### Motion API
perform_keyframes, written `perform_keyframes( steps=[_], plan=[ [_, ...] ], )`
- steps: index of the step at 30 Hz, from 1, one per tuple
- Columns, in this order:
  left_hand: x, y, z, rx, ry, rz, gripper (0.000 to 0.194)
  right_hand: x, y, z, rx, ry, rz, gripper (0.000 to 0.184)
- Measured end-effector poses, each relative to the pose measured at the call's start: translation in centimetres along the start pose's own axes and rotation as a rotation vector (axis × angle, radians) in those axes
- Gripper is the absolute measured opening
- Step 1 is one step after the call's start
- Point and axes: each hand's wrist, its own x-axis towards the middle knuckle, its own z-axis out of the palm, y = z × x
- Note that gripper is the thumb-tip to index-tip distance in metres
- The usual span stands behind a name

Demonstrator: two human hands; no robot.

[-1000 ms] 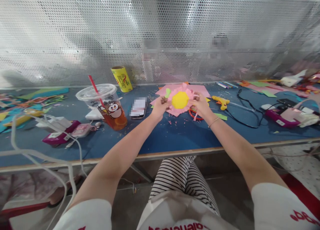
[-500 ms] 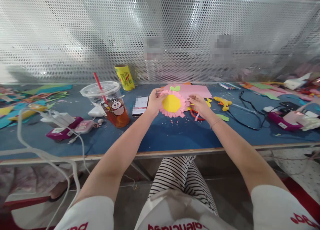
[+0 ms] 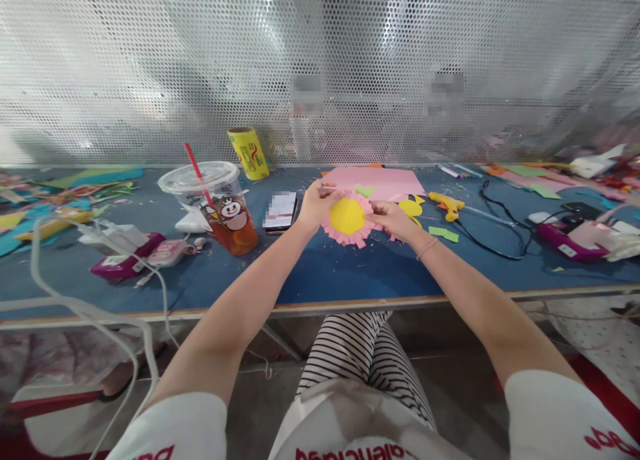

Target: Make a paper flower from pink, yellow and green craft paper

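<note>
Between my hands is a paper flower (image 3: pixel 347 217) with a yellow centre and a fringed pink rim. A small green paper piece (image 3: pixel 363 191) shows at its top edge. My left hand (image 3: pixel 319 203) pinches the flower's left rim. At the right rim, the fingers of my right hand (image 3: pixel 393 219) are closed on the pink fringe. A pink paper sheet (image 3: pixel 377 180) lies flat just behind the flower. Yellow paper cutouts (image 3: pixel 411 210) and a green paper scrap (image 3: pixel 443 234) rest to the right of my right hand.
A lidded drink cup (image 3: pixel 227 210) with a red straw stands left, near a phone (image 3: pixel 281 211) and a yellow cardboard tube (image 3: pixel 249 155). To the right lies a yellow glue gun (image 3: pixel 447 206) with a black cord. Purple power strips (image 3: pixel 129 257) sit at both sides. A perforated metal panel (image 3: pixel 350 73) rises behind.
The flower has shifted slightly right and down and has turned, its green piece moving rightward. My right hand has come inward to grip the pink rim.
</note>
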Motion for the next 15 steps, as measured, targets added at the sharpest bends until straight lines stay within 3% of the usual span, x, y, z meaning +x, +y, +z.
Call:
perform_keyframes(
  steps=[5,10,15],
  plan=[
    [-0.1,-0.1,0.1,-0.078,0.043,-0.053,0.031,0.6,0.7,-0.4,0.052,0.145,-0.032,0.030],
    [-1.0,-0.6,0.9,-0.147,-0.126,-0.211,0.037,1.0,0.6,-0.5,0.221,0.284,-0.001,0.035],
    [-1.7,-1.3,1.8,-0.080,-0.263,-0.287,0.042,1.0,0.1,-0.2,0.338,0.293,0.019,0.039]
  ],
)
